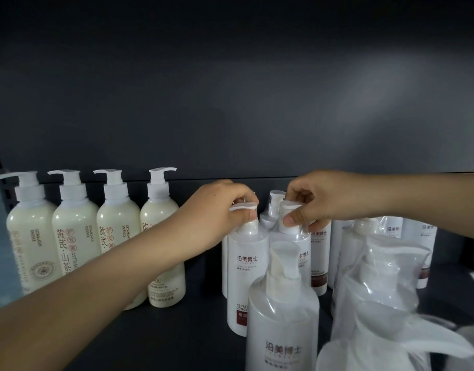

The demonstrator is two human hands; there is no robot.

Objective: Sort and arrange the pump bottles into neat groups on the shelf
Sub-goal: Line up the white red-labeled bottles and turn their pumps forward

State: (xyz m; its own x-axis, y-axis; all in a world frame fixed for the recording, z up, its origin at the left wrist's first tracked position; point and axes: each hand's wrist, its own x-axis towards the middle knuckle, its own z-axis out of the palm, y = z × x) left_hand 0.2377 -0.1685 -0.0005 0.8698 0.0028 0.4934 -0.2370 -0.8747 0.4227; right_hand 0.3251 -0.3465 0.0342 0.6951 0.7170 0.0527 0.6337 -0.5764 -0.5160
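Left grip (pixel 219 210): the fingers are curled over the pump head of the first white bottle (pixel 246 263) and the thumb lies against its collar, so the grip holds that pump head. This bottle stands upright on the dark shelf (pixel 177 330), at the left edge of the white group, with its label facing forward.

Right grip (pixel 318 199): the thumb and fingers pinch the pump head of the second white bottle (pixel 297 242). It stands upright just beside the first, on its right. The two hands are near each other but apart.

Cream bottles (pixel 75 236): four stand upright in a close row along the left of the shelf. Three nozzles point left and the rightmost points right. The left forearm crosses in front of the lower part of the row.

Rear white bottles (pixel 320 250): these are closely packed behind and to the right of the two held ones.

Wrapped bottle (pixel 281 330): it is nearest the camera, in clear film, and partly hides the second white bottle. More film-wrapped bottles (pixel 377 277) stand to its right, blurred toward the lower corner
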